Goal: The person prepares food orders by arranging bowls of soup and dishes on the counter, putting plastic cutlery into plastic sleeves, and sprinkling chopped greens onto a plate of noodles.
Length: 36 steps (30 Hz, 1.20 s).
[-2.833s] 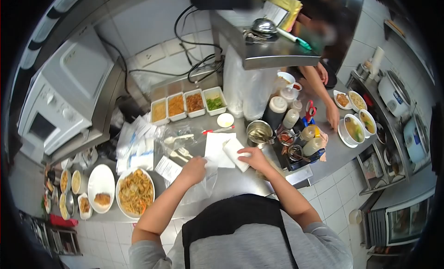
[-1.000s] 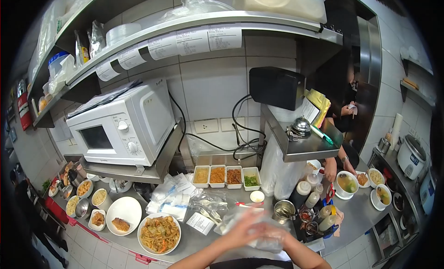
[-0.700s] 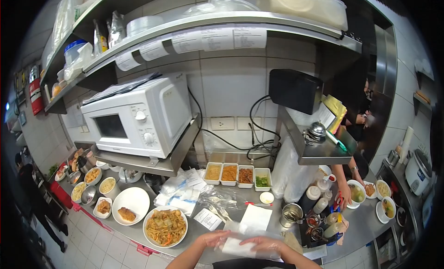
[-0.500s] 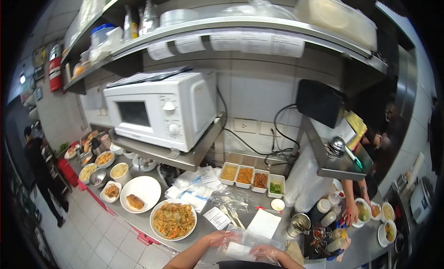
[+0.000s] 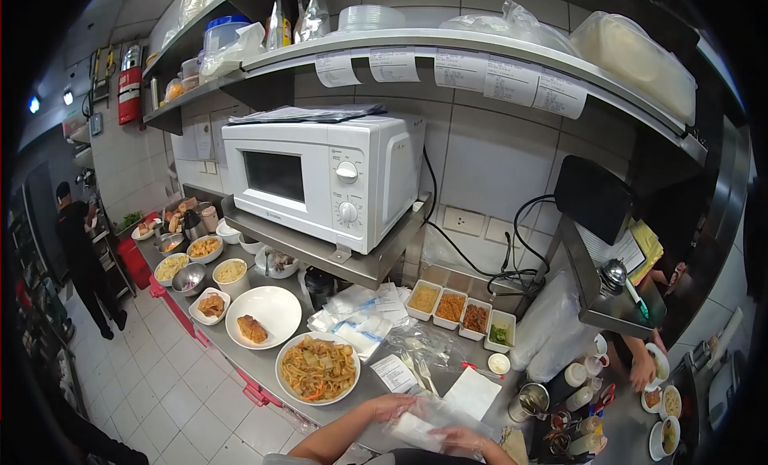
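Your two hands are at the near edge of the counter (image 5: 336,412), with a clear plastic bag (image 5: 456,413) and a folded white paper (image 5: 418,431) between them. Your left hand (image 5: 392,407) has its fingers closed on the bag's left end; your right hand (image 5: 464,442) grips near the paper's right end, though you can't tell whether film lies between. The paper's long axis slants from far left to near right, one end pointing toward each hand. A flat white sheet (image 5: 474,395) lies just beyond, and a noodle bowl (image 5: 290,393) stands left.
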Each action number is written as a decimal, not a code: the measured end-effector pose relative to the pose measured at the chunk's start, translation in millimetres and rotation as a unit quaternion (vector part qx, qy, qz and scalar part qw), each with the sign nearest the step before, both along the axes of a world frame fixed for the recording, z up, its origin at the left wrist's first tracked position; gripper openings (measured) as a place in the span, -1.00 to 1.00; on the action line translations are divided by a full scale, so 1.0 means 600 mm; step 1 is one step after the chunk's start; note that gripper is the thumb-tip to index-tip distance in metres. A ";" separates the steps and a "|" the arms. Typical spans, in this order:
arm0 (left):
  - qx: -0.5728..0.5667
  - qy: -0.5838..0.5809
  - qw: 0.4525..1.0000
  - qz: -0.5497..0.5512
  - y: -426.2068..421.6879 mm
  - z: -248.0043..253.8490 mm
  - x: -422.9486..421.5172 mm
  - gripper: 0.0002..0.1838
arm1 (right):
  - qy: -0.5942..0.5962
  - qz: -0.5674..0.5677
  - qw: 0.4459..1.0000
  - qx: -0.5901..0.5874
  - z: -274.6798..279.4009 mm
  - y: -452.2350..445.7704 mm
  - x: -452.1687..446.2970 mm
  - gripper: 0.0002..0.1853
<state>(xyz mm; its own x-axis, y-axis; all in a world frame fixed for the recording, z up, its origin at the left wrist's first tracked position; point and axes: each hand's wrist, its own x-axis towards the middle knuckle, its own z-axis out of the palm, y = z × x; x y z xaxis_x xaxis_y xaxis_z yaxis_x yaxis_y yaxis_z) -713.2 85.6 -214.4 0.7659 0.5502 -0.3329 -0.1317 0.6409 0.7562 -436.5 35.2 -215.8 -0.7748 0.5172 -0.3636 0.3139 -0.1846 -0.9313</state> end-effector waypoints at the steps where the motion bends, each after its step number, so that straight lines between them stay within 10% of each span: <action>1: 0.001 -0.007 1.000 -0.002 -0.001 -0.001 0.001 -0.54 | 0.006 -0.001 1.000 0.003 0.003 -0.002 -0.002 -0.63; 9: -0.011 -0.042 0.998 0.045 -0.010 0.000 -0.006 -0.58 | 0.020 -0.014 1.000 -0.004 -0.043 -0.005 0.026 -0.61; 12: 0.170 0.108 0.965 0.168 -0.009 -0.033 0.008 -0.64 | 0.029 -0.007 0.998 0.047 -0.033 -0.004 0.011 -0.61; 15: 0.549 0.248 0.731 0.321 -0.051 0.024 0.019 -0.63 | 0.022 -0.011 1.000 0.015 -0.031 -0.002 0.008 -0.58; 18: 0.726 0.284 0.610 0.141 -0.075 0.042 0.048 -0.58 | 0.014 0.011 1.000 0.004 -0.051 0.006 0.016 -0.51; 23: 0.719 0.424 0.550 -0.020 -0.091 0.004 0.095 -0.51 | -0.024 -0.081 0.993 0.078 -0.071 -0.003 0.025 -0.42; 26: 0.688 0.462 0.560 -0.015 -0.097 -0.007 0.093 -0.46 | 0.164 -0.213 0.931 -0.248 -0.020 -0.030 0.055 -0.37; 30: 0.660 0.516 0.546 0.021 -0.125 -0.027 0.090 -0.42 | 0.274 -0.312 0.856 -0.307 0.031 -0.080 0.067 -0.25; 36: 0.598 0.578 0.549 0.086 -0.152 -0.025 0.100 -0.33 | 0.018 -0.327 0.944 0.046 -0.034 -0.089 0.073 0.00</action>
